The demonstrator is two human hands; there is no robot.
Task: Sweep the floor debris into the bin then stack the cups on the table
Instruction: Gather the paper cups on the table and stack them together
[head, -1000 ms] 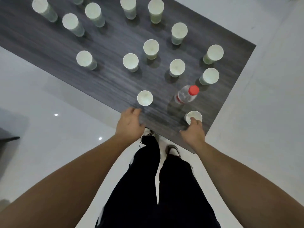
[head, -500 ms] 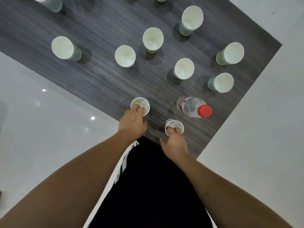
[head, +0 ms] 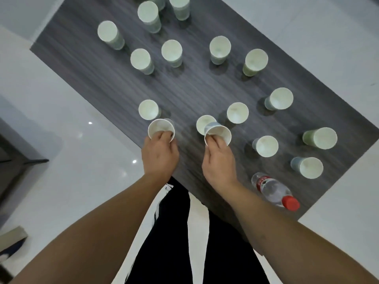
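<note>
Change since 1.0 s ago: both hands then at table edge, only reaching for the two nearest cups; now each carries one, lifted and brought in over the table [head: 205, 87]. View shifted as well: bottle [head: 274, 190], formerly ahead of the right hand, now at 4 o'clock of it. Meaning, as judgement: sweeping part not checkable here, no debris or bin in view; stacking just started, first two cups picked up, no stack seen yet.

Left hand [head: 159, 152]: fingers curled over near rim of left cup [head: 161, 130], gripping it, mouth facing camera. Standing cup [head: 148, 109] just at 11 o'clock of it, rims close; touching or apart not clear. Likely first nesting target.

Right hand [head: 218, 160]: fingers and thumb pinching rim of right cup [head: 218, 133], tilted, mouth toward camera. Partly covers another standing cup [head: 203, 124] at 10 o'clock; contact cannot be told. Second standing cup [head: 237, 112] at 1 o'clock, apart.

Remaining cups: upright, separate, spread from 11 o'clock far end round to 3 o'clock edge. Nearest on right [head: 266, 146], at 3 o'clock of right hand. Some blur on held cups; exact finger placement inside rims uncertain.
</note>
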